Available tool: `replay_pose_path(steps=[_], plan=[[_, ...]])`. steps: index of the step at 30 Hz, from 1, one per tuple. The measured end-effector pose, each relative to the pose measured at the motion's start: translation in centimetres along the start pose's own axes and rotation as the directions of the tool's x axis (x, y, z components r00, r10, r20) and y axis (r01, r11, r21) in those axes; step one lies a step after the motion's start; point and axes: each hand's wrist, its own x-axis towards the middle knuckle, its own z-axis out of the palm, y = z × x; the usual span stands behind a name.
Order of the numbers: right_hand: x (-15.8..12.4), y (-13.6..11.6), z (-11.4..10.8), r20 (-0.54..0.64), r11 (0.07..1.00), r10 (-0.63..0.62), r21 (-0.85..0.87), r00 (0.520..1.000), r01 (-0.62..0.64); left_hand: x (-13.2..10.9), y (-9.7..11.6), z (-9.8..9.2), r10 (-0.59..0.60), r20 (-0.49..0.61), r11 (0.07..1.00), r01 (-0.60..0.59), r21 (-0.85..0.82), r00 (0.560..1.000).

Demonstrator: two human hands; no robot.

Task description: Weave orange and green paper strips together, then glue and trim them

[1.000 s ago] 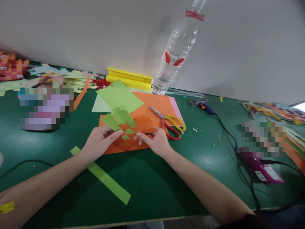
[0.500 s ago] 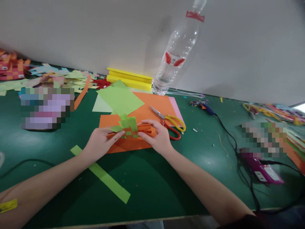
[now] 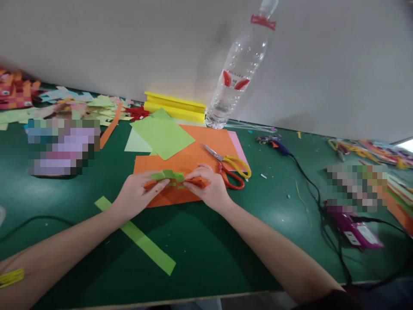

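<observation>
Between both hands is a small woven piece of green and orange paper strips [image 3: 174, 177]. My left hand [image 3: 138, 189] pinches its left end, thumb in front and fingers behind. At the other end, my right hand [image 3: 208, 186] is closed on the orange strips. The fingers behind the paper are partly hidden. Beneath the hands lies an orange sheet [image 3: 167, 200]. Scissors with one yellow and one red handle [image 3: 222, 161] rest just beyond my right hand. A loose green strip [image 3: 148, 247] passes under my left forearm.
A green square [image 3: 163, 133] lies over more sheets. Behind them are a folded yellow paper [image 3: 174, 107] and a tilted water bottle [image 3: 238, 64] by the wall. Paper scraps [image 3: 74, 101] are piled at left. A corded blue tool [image 3: 280, 147] and purple box [image 3: 358, 228] lie right.
The green strips that stood up from the woven piece now lie folded low. My right hand has shifted slightly left along the piece, its fingers closer to the green part.
</observation>
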Motion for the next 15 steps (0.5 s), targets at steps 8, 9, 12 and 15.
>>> replay_pose_path(steps=[8,9,12,15], plan=[[0.04,-0.45,-0.2,-0.005,0.999,0.041,-0.026,0.999,-0.041,-0.04,-0.43,0.17,-0.019,0.064,0.999,0.017,0.03,0.998],[0.03,-0.43,-0.19,-0.005,0.999,0.035,-0.025,0.999,-0.035,-0.04,-0.49,0.2,-0.02,0.067,0.999,0.018,0.037,0.998],[-0.01,-0.27,-0.11,-0.003,0.999,0.029,-0.019,1.0,-0.029,-0.04,-0.64,0.28,-0.026,0.076,0.999,0.022,0.049,0.997],[-0.11,-0.02,0.01,-0.001,0.999,0.033,-0.02,0.999,-0.033,-0.02,-0.7,0.38,-0.012,0.08,1.0,0.013,-0.007,0.997]])
